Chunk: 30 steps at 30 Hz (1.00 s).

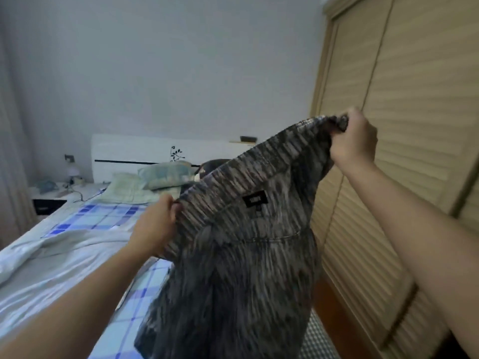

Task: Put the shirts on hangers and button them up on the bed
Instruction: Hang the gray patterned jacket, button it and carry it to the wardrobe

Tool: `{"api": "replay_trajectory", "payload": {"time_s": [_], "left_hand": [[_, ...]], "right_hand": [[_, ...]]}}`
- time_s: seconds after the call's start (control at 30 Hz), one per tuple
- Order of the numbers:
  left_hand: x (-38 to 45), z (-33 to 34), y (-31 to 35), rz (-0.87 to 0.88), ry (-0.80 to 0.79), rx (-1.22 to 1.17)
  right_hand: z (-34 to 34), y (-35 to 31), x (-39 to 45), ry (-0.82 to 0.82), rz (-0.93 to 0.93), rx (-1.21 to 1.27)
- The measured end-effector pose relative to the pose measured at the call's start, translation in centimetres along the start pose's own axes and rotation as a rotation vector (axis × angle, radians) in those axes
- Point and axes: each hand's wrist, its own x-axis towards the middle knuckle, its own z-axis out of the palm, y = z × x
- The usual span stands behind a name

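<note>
A grey and black patterned shirt [241, 255] hangs in the air over the right edge of the bed [108, 218]. Its collar band runs slanted from lower left to upper right, with a black label below it. My left hand [155, 225] pinches the collar's lower left end. Higher up, my right hand [355, 137] grips the upper right end in front of the wardrobe. A pale grey-white garment [51, 257] lies spread on the bed to the left. No hanger is in view.
The bed has a blue checked sheet, pillows [160, 174] and a white headboard [155, 149]. A louvred wooden wardrobe [414, 99] fills the right side, close to the bed. A nightstand [49, 195] with a small lamp stands at the far left.
</note>
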Motion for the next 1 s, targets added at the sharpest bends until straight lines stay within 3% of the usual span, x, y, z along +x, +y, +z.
{"api": "replay_trajectory", "payload": {"time_s": [0.1, 0.27, 0.4, 0.6, 0.73, 1.0], "left_hand": [[-1.9, -3.4, 4.2, -0.077, 0.251, -0.041], [-1.8, -10.7, 11.8, -0.185, 0.481, -0.411], [-1.3, -16.0, 18.1, -0.127, 0.551, -0.631], [0.6, -16.7, 19.1, -0.234, 0.405, -0.579], [3.1, -14.6, 15.6, -0.245, 0.289, -0.355], [13.5, -1.8, 4.0, -0.286, 0.0, -0.125]], "right_hand": [[-1.8, 3.2, -1.0, -0.058, 0.014, 0.006], [-5.0, 3.4, 0.5, -0.019, -0.13, 0.043], [-6.3, 2.8, 4.1, 0.032, -0.148, 0.054], [-3.2, 5.3, 4.8, -0.087, -0.14, 0.087], [0.8, 7.6, 4.2, -0.202, -0.097, 0.045], [15.5, 14.1, 0.9, -0.485, 0.096, -0.165]]}}
